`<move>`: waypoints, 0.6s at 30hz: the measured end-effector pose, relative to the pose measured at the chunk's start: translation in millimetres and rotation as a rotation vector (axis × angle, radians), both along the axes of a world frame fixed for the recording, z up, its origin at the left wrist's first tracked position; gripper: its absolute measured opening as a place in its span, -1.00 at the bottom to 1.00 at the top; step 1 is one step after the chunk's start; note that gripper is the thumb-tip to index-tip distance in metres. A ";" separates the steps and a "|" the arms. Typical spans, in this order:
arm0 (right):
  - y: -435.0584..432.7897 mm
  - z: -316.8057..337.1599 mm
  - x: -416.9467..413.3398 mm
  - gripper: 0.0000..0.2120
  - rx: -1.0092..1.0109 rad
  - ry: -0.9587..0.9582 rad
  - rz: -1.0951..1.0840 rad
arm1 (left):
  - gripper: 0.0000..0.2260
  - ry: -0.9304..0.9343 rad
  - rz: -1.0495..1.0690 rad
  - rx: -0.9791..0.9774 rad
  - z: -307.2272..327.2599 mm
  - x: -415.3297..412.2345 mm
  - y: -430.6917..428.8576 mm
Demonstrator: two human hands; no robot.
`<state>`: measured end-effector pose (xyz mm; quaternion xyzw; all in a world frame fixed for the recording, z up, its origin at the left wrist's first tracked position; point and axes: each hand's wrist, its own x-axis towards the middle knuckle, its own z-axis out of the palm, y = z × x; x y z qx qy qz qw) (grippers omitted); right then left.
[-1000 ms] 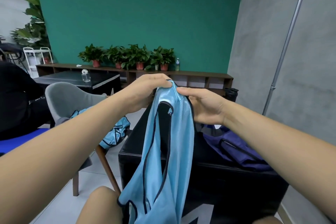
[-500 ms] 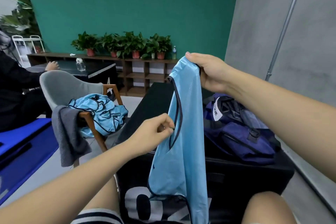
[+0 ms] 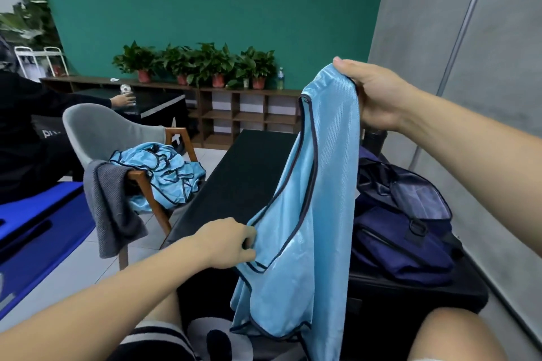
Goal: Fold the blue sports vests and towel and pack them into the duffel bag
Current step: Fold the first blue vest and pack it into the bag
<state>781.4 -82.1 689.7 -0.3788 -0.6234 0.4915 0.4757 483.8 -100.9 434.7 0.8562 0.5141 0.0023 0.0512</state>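
Vest (image 3: pixel 305 214) handling: one light-blue sports vest hangs lengthwise in the air above the near end of the black bench (image 3: pixel 243 173). The right hand (image 3: pixel 372 97) is closed on its gathered top, held high. The left hand (image 3: pixel 231 243) is closed low on the dark-piped edge, at the bottom of an armhole or neck opening; which one cannot be told.

Procedure, as judged: hold the top fixed, draw the low edge outward until the fabric hangs flat, then lay it on the bench to fold. The fabric looks thin and slippery, so pinch on the piping.

Surroundings, largest first:
- Bench: its far surface is bare and is the obvious folding area.
- Duffel bag (image 3: pixel 404 246): navy, unzipped, resting on the bench's right side, just beside the hanging vest. Its slack opening may need spreading before packing.
- Chair (image 3: pixel 96 132): grey, left of the bench.
- Remaining vests (image 3: pixel 164 173): crumpled heap on the chair seat, unfolded.
- Towel (image 3: pixel 113 208): grey, draped over the chair arm, unfolded.
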 end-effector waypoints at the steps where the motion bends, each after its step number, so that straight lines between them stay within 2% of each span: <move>1: 0.4 -0.4 1.9 -0.73 0.003 0.010 -0.009 | -0.79 0.004 0.024 0.005 5.5 -8.5 1.0; 8: 4.7 -6.1 14.8 -0.73 -0.010 0.058 -0.083 | -0.67 0.055 0.220 0.054 44.5 -76.5 18.5; 11: 8.0 -9.2 18.4 -0.76 -0.006 0.062 -0.103 | -0.72 0.033 0.275 0.106 66.9 -99.2 26.1; 14: 10.6 -10.7 19.4 -0.77 0.017 0.084 -0.117 | -0.73 -0.028 0.299 0.205 92.1 -118.3 30.5; 18: 6.5 -10.6 22.2 -0.80 0.043 0.097 -0.132 | -0.77 -0.198 0.237 0.365 128.6 -138.6 31.4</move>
